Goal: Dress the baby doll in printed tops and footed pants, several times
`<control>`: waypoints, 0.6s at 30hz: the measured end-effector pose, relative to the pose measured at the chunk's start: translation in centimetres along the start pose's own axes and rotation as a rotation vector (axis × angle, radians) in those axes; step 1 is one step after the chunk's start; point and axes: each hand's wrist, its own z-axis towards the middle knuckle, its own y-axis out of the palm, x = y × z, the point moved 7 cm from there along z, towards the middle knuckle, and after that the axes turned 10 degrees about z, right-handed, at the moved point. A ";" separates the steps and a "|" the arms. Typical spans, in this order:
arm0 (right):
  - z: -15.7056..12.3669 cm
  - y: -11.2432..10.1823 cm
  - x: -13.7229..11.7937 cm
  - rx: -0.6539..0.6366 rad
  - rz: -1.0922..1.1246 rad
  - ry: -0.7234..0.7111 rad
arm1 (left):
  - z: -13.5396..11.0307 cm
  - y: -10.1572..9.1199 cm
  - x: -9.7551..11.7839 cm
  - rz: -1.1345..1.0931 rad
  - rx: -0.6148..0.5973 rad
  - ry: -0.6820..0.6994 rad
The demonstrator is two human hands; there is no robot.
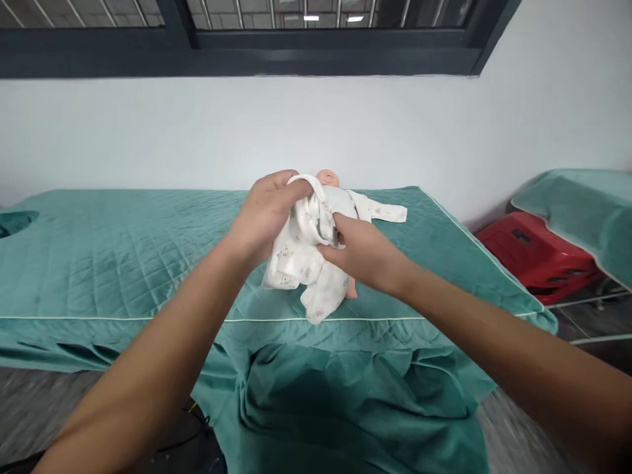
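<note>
A baby doll (327,178) lies on the green bed cover, its head toward the wall and mostly hidden. A white printed baby garment (296,260) hangs bunched in front of it, and a long white sleeve (389,212) stretches out to the doll's right side in view. My left hand (269,207) is closed on the garment's upper edge, with the thumb pressing the fabric. My right hand (363,250) pinches the bunched cloth from the other side, near its opening. Below the cloth a bit of the doll's leg (351,288) shows.
The green quilted bed cover (123,257) spreads beneath, with a face hole (17,222) at the far left. Behind rises a white wall (222,131) below a dark window frame (326,52). A red plastic stool (538,253) stands at right; a dark bag-like object (190,441) is below left.
</note>
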 end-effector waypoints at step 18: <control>2.3 -4.2 6.1 0.006 0.943 0.098 | -2.1 0.2 -3.0 -0.320 -0.423 -0.272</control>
